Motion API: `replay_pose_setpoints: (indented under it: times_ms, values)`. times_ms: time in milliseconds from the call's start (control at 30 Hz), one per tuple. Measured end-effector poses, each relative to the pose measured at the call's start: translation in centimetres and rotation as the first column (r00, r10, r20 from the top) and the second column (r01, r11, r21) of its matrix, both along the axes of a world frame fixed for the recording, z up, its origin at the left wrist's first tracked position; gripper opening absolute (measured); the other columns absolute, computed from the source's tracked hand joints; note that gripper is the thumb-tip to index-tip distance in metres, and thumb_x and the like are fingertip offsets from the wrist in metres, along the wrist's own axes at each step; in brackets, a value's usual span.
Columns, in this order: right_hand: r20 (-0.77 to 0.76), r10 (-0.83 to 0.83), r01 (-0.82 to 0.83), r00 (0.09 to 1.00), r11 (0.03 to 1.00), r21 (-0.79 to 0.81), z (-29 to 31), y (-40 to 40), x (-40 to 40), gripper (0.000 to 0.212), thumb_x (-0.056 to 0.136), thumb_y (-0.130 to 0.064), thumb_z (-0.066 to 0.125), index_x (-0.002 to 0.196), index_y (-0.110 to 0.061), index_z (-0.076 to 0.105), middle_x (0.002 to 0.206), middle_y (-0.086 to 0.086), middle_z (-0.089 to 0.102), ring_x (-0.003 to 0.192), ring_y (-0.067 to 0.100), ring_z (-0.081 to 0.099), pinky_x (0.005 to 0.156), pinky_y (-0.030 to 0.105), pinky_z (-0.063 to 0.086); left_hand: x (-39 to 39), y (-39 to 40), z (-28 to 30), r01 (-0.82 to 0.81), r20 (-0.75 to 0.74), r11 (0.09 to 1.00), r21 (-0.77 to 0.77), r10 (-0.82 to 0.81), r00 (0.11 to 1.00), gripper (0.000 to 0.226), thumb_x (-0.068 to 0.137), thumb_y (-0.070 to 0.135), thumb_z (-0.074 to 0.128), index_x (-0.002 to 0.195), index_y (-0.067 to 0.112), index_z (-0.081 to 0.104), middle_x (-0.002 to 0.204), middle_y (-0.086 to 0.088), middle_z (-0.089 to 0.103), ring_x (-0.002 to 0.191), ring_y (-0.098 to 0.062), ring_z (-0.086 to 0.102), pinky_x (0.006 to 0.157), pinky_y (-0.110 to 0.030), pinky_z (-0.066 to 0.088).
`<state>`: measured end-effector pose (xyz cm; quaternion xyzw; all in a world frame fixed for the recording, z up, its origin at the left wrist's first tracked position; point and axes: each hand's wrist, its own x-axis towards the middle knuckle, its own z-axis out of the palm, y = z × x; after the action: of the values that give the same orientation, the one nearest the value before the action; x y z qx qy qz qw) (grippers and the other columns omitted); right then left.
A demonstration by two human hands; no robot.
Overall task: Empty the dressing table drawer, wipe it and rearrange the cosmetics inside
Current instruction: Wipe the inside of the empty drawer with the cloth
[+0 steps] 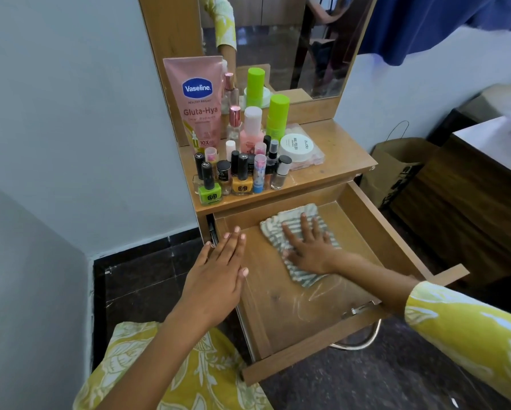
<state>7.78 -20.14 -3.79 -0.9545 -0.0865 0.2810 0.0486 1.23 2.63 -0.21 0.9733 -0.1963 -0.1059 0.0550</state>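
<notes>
Wooden drawer (363, 214) stands pulled fully out from the dressing bench (337, 149), its floor bare but for a striped cloth (278, 226) near the back. The right hand (309, 245) presses flat on the cloth, fingers straight and spread, its grip apart and clamped on nothing. The left hand (218, 270) rests on the drawer's left wall, fingers straight and together, also holding nothing. Pale smears mark the drawer floor in front of the cloth. A metal handle (358, 335) hangs from the drawer front.

Cosmetics crowd the left half of the bench top, well clear of the drawer. A pink Vaseline tube (199, 102) stands tallest at the back left, against the mirror (278, 39). Beside it are a clear bottle with a rose cap (234, 122), a pink bottle (252, 131) and a green-capped bottle (277, 116). Nail polishes fill the front rows, among them a green one (209, 192) and a yellow one (242, 180) at the bench edge, directly above the drawer's back left corner. A round white tub (296, 146) lies on a clear packet (313, 152) to their right.

To the right of the bench, a brown paper bag (393, 170) stands on the dark floor against the wall, next to dark wooden furniture (470, 202). Blue fabric (426, 34) hangs at the upper right. Yellow printed sleeves (470, 335) cover the person's arms.
</notes>
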Motion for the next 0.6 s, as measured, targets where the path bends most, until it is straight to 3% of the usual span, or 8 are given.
replay_pose_setpoints:
  times_ms: [67, 133, 267, 467, 600]
  values:
    - [0.0, 0.106, -0.106, 0.994, 0.994, 0.009, -0.2, 3.7, -1.3, 0.07, 0.098, -0.051, 0.026, 0.145, -0.032, -0.023, 0.144, 0.015, -0.043, 0.13, 0.041, -0.038, 0.111, 0.062, -0.011, 0.0, 0.0, 0.0, 0.002, 0.009, 1.0, 0.009, -0.003, 1.0, 0.065, 0.087, 0.051, -0.012, 0.143, 0.021, -0.024, 0.149, 0.004, -0.032, 0.137, -0.009, -0.026, 0.111, -0.032, -0.016]
    - [-0.003, 0.202, -0.202, 0.979, 0.979, 0.002, -0.5, 6.4, -2.9, 0.07, 0.098, -0.049, 0.028, 0.147, -0.03, -0.019, 0.146, 0.014, -0.04, 0.132, 0.04, -0.037, 0.113, 0.061, -0.009, -0.1, 0.0, 0.1, -0.018, 0.002, 1.0, 0.003, 0.018, 1.0, 0.056, 0.1, 0.041, 0.005, 0.145, 0.021, -0.021, 0.15, 0.004, -0.031, 0.137, -0.008, -0.026, 0.111, -0.033, -0.016]
    - [-0.009, 0.293, -0.293, 0.956, 0.955, -0.037, -0.1, 4.7, -2.8, 0.064, 0.1, -0.047, 0.026, 0.147, -0.035, -0.015, 0.151, 0.009, -0.034, 0.138, 0.034, -0.03, 0.115, 0.053, -0.006, 0.2, 0.2, 0.2, -0.007, -0.018, 0.998, -0.057, 0.006, 1.0, 0.057, 0.102, 0.038, 0.013, 0.144, 0.022, -0.021, 0.149, 0.006, -0.031, 0.137, -0.007, -0.026, 0.111, -0.033, -0.017]
    - [-0.01, 0.019, -0.02, 1.0, 0.999, -0.048, 0.6, 1.4, -0.5, 0.062, 0.101, -0.042, 0.027, 0.146, -0.039, -0.016, 0.151, 0.008, -0.035, 0.139, 0.037, -0.028, 0.116, 0.052, -0.004, -0.1, 0.7, 0.4, 0.013, -0.065, 0.996, -0.084, -0.019, 0.998, 0.059, 0.101, 0.042, 0.017, 0.144, 0.021, -0.019, 0.147, 0.006, -0.032, 0.137, -0.007, -0.026, 0.105, -0.03, -0.02]
    - [-0.01, -0.05, 0.05, 0.999, 0.999, -0.022, 0.3, 5.2, -0.7, 0.062, 0.102, -0.036, 0.027, 0.147, -0.036, -0.016, 0.149, 0.015, -0.037, 0.137, 0.042, -0.029, 0.115, 0.056, -0.004, -1.7, 0.4, -0.2, 0.014, -0.006, 0.996, -0.09, -0.015, 1.0, 0.07, 0.079, 0.054, -0.016, 0.142, 0.024, -0.021, 0.148, 0.007, -0.032, 0.136, -0.006, -0.028, 0.111, -0.031, -0.016]
